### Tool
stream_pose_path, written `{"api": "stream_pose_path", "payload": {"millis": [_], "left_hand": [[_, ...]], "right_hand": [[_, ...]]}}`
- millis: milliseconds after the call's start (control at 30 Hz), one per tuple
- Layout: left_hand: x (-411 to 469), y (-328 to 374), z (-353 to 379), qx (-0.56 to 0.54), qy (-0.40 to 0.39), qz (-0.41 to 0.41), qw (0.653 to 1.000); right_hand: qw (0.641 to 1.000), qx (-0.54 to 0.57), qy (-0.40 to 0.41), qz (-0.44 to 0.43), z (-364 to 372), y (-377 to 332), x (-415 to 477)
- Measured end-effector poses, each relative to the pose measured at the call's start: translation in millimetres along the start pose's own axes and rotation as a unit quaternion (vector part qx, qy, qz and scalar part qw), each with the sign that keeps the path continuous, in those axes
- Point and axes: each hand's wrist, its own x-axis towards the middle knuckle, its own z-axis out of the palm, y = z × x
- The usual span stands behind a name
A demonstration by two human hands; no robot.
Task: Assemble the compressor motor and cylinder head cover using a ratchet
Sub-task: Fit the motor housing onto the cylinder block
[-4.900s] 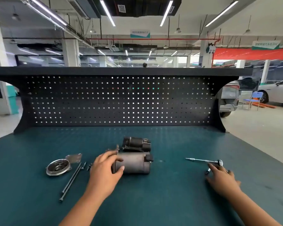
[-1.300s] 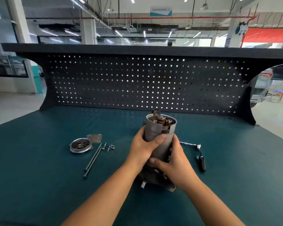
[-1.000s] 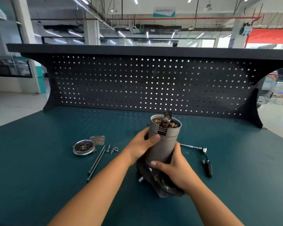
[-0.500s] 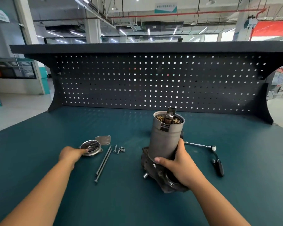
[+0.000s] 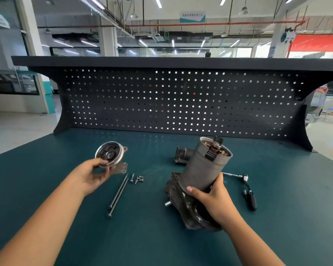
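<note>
the left hand (image 5: 92, 175) pinches the round cover (image 5: 110, 153) by its lower rim and holds it above the green bench mat (image 5: 46, 169), hollow side toward the camera. the right hand (image 5: 211, 198) wraps its fingers round the lower part of the motor (image 5: 202, 169), which stands tilted on its dark base (open end up, copper parts showing). two long bolts (image 5: 118, 194) and small screws (image 5: 137, 178) lie between the hands. the ratchet (image 5: 246, 189) lies just right of the motor.

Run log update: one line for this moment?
left hand: holds end cover | right hand: grips motor on end | long bolts, ratchet: on bench
</note>
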Motion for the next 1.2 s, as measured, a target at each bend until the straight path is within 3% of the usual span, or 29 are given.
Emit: {"api": "stream_pose_path", "payload": {"millis": [233,400,533,667,733,767,833,900,1000,1100,1200], "left_hand": [[-64,-9,78,-0.033,-0.186,0.045,0.981],[-82,-5,114,-0.007,-0.242,0.097,0.965],[-88,1,129,0.020,-0.266,0.095,0.959],[-90,0,139,0.183,-0.190,0.237,0.935],[-94,0,146,0.314,-0.135,0.320,0.884],[-97,1,150,0.385,-0.108,0.368,0.839],[-102,2,158,0.534,-0.054,0.465,0.704],[-109,2,168,0.643,-0.012,0.510,0.571],[-119,0,185,0.720,0.031,0.547,0.426],[-125,-5,202,0.758,0.032,0.557,0.339],[-121,-11,211,0.769,-0.006,0.552,0.323]], "right_hand": [[0.996,-0.069,-0.032,-0.043,15,-18,1],[0.996,-0.064,-0.028,-0.047,23,-22,5],[0.997,-0.050,-0.031,-0.049,26,-25,7],[0.997,-0.048,-0.033,-0.047,33,-24,4],[0.997,-0.052,-0.030,-0.045,34,-25,4],[0.997,-0.053,-0.029,-0.044,33,-25,5],[0.997,-0.055,-0.029,-0.043,32,-26,5],[0.997,-0.055,-0.031,-0.041,31,-26,4],[0.997,-0.058,-0.029,-0.035,31,-27,3],[0.997,-0.061,-0.027,-0.029,32,-27,3],[0.998,-0.057,-0.030,-0.025,32,-27,2]]}}
